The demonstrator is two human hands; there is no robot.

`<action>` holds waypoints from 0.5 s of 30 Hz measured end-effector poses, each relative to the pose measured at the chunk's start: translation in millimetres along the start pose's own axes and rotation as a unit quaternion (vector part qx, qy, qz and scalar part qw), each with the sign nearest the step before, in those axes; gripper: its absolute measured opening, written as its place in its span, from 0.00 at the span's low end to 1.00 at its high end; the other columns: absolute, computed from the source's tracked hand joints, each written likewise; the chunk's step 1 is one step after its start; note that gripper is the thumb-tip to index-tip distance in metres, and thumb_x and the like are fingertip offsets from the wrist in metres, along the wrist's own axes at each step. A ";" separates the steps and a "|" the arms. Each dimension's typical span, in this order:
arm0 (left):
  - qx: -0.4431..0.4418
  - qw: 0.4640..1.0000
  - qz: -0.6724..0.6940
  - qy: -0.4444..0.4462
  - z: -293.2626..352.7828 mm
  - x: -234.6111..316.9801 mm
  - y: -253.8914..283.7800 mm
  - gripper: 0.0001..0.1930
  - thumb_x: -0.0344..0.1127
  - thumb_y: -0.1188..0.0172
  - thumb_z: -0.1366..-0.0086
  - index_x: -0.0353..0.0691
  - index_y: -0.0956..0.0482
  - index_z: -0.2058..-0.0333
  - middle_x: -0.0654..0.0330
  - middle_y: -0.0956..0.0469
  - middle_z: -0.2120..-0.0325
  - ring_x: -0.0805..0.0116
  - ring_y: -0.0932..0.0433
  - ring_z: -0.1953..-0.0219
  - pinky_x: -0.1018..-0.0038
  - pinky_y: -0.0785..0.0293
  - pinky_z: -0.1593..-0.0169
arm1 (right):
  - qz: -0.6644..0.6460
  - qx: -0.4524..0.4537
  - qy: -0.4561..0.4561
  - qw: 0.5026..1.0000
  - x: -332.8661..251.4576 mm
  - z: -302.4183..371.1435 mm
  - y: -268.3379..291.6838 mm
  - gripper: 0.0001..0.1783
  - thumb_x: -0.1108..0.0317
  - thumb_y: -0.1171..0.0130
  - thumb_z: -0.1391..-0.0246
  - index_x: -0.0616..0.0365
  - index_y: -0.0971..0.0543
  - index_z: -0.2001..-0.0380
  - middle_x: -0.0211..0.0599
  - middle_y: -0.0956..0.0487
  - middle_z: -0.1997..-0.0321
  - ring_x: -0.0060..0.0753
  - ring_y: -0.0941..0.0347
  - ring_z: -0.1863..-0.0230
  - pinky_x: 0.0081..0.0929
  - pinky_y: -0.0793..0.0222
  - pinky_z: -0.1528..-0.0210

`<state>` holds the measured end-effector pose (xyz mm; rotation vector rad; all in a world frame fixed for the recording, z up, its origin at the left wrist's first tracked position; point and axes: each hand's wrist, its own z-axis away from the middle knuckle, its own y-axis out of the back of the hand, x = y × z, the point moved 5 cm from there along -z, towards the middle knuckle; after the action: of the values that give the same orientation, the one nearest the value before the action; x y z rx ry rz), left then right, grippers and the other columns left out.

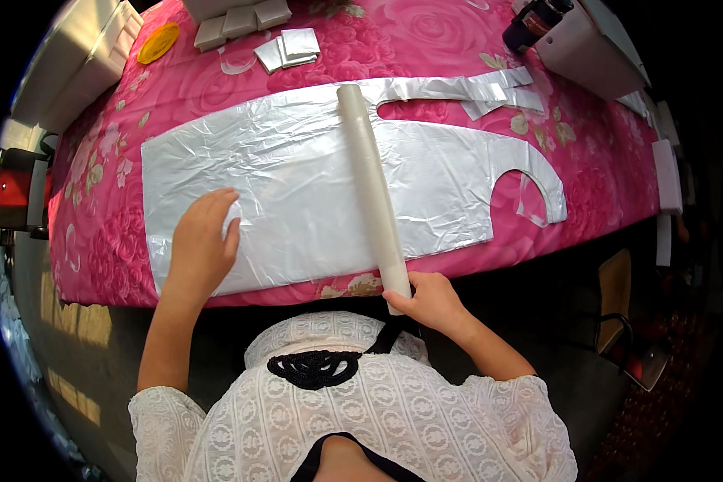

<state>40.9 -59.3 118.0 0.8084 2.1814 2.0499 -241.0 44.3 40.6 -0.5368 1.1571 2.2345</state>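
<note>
A thin, shiny white plastic apron [289, 197] lies spread over the table, its curved neck opening to the right and loose strips at the far right. Across its middle, from far edge to near edge, lies a long pale tube [369, 181]. My right hand [430, 301] grips the tube's near end, just past the table's front edge, thumb on top. My left hand [205, 237] is over the left part of the apron, fingers stretched out and thumb apart, holding nothing. Whether its fingertips touch the plastic, I cannot tell.
A pink flowered cloth [108, 205] covers the table. Folded silvery packets [289, 51], small white packs [241, 22] and a yellow oval dish [158, 43] are at the back. Boxes stand at both far corners, a dark bottle [537, 24] beside the right one. A chair [614, 293] stands right.
</note>
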 end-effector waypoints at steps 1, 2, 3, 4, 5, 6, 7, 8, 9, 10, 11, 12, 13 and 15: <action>-0.005 0.994 0.110 -0.023 -5.8 26.3 -17.6 0.18 0.25 0.44 0.49 0.34 0.30 0.56 0.49 0.29 0.54 0.52 0.31 0.52 0.66 0.34 0.50 | -0.014 0.001 0.001 1.000 0.5 -0.4 -0.9 0.22 0.50 0.42 0.57 0.63 0.22 0.74 0.49 0.23 0.77 0.48 0.25 0.73 0.39 0.31 0.68; 0.018 0.990 0.120 -0.067 -6.5 49.3 -34.4 0.20 0.25 0.45 0.48 0.33 0.31 0.54 0.49 0.31 0.51 0.51 0.32 0.50 0.65 0.35 0.47 | -0.027 0.002 0.005 1.000 -0.3 0.1 -1.7 0.22 0.50 0.42 0.57 0.63 0.22 0.74 0.49 0.23 0.77 0.48 0.25 0.73 0.38 0.31 0.68; 0.029 0.986 0.127 -0.106 -9.5 67.1 -53.1 0.22 0.26 0.45 0.48 0.32 0.33 0.52 0.48 0.34 0.49 0.50 0.34 0.48 0.64 0.38 0.45 | -0.040 0.003 0.007 0.999 -1.0 0.6 -1.4 0.22 0.51 0.42 0.57 0.63 0.22 0.74 0.49 0.23 0.77 0.48 0.25 0.73 0.38 0.31 0.68; 0.011 0.984 0.143 -0.106 -11.8 80.1 -72.6 0.25 0.27 0.45 0.47 0.30 0.36 0.49 0.47 0.38 0.45 0.50 0.39 0.44 0.63 0.41 0.43 | -0.048 0.000 0.012 0.999 -0.3 0.3 -1.5 0.22 0.51 0.42 0.57 0.63 0.22 0.74 0.49 0.23 0.77 0.48 0.25 0.73 0.38 0.31 0.68; 0.002 0.984 0.141 -0.104 -16.3 86.8 -92.3 0.28 0.28 0.46 0.46 0.28 0.40 0.46 0.45 0.42 0.43 0.49 0.43 0.41 0.61 0.45 0.40 | -0.051 -0.001 0.008 0.999 0.2 0.8 -1.4 0.22 0.51 0.42 0.57 0.64 0.22 0.75 0.49 0.23 0.77 0.48 0.25 0.74 0.38 0.31 0.68; -0.002 0.985 0.140 -0.099 -21.5 91.7 -106.0 0.29 0.29 0.47 0.46 0.27 0.42 0.45 0.44 0.45 0.42 0.48 0.46 0.40 0.60 0.49 0.39 | -0.056 0.000 0.001 0.998 1.9 1.5 -0.6 0.22 0.51 0.41 0.57 0.64 0.22 0.75 0.49 0.23 0.77 0.48 0.25 0.74 0.38 0.31 0.68; -0.007 0.986 0.138 -0.094 -25.4 94.4 -116.9 0.30 0.30 0.48 0.45 0.26 0.45 0.44 0.42 0.47 0.41 0.48 0.49 0.38 0.58 0.52 0.38 | -0.057 -0.001 -0.004 0.998 3.0 2.1 0.3 0.22 0.51 0.41 0.57 0.64 0.22 0.75 0.49 0.23 0.78 0.48 0.25 0.74 0.38 0.31 0.68; -0.008 0.987 0.134 -0.092 -28.0 94.4 -126.9 0.31 0.31 0.49 0.45 0.25 0.46 0.44 0.41 0.48 0.41 0.48 0.50 0.38 0.58 0.54 0.37 | -0.060 -0.002 -0.008 0.998 3.4 2.2 0.6 0.22 0.51 0.41 0.57 0.64 0.22 0.75 0.50 0.23 0.78 0.48 0.25 0.74 0.37 0.31 0.68; -0.008 0.988 0.129 -0.090 -30.4 94.3 -135.0 0.31 0.33 0.49 0.44 0.24 0.47 0.44 0.41 0.50 0.41 0.48 0.52 0.37 0.59 0.56 0.37 | -0.063 -0.004 -0.011 0.998 4.3 2.1 1.0 0.22 0.51 0.41 0.57 0.64 0.22 0.75 0.50 0.23 0.78 0.48 0.25 0.74 0.37 0.31 0.68; -0.009 0.989 0.123 -0.087 -31.3 93.9 -141.1 0.32 0.34 0.50 0.44 0.23 0.48 0.43 0.40 0.51 0.40 0.48 0.53 0.37 0.59 0.58 0.36 | -0.054 -0.005 -0.003 0.999 5.6 2.1 0.8 0.23 0.50 0.41 0.57 0.64 0.22 0.75 0.50 0.23 0.78 0.48 0.25 0.74 0.37 0.31 0.68; -0.020 0.990 0.106 -0.090 -32.2 94.1 -143.0 0.33 0.35 0.51 0.44 0.23 0.49 0.43 0.40 0.51 0.40 0.49 0.54 0.36 0.59 0.59 0.36 | -0.046 -0.006 0.006 0.999 6.8 0.9 0.3 0.24 0.50 0.41 0.57 0.64 0.22 0.75 0.49 0.23 0.78 0.48 0.25 0.74 0.37 0.31 0.68; -0.031 0.991 0.088 -0.092 -31.9 94.2 -144.4 0.33 0.36 0.52 0.44 0.23 0.49 0.43 0.40 0.52 0.40 0.49 0.55 0.36 0.59 0.60 0.36 | -0.038 -0.007 0.016 0.999 7.3 -0.6 0.6 0.24 0.49 0.41 0.57 0.64 0.22 0.75 0.49 0.23 0.78 0.48 0.25 0.74 0.36 0.31 0.68; -0.041 0.992 0.071 -0.093 -31.5 94.0 -145.6 0.34 0.37 0.53 0.44 0.22 0.50 0.43 0.40 0.53 0.40 0.49 0.56 0.36 0.60 0.61 0.35 | -0.030 -0.022 0.028 0.999 6.2 -3.1 2.5 0.25 0.48 0.41 0.57 0.65 0.22 0.75 0.49 0.23 0.79 0.48 0.25 0.75 0.36 0.31 0.69; -0.047 0.994 0.050 -0.084 -31.5 96.0 -148.6 0.34 0.39 0.55 0.44 0.22 0.51 0.42 0.40 0.53 0.39 0.49 0.57 0.35 0.60 0.63 0.35 | -0.015 -0.053 0.053 0.997 2.0 -12.5 10.1 0.28 0.45 0.41 0.57 0.66 0.22 0.76 0.49 0.23 0.79 0.47 0.25 0.76 0.35 0.31 0.70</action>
<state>-104.2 -49.1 12.6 1.0565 1.9803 2.0279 -247.8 29.7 38.7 -0.7178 1.0792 2.2739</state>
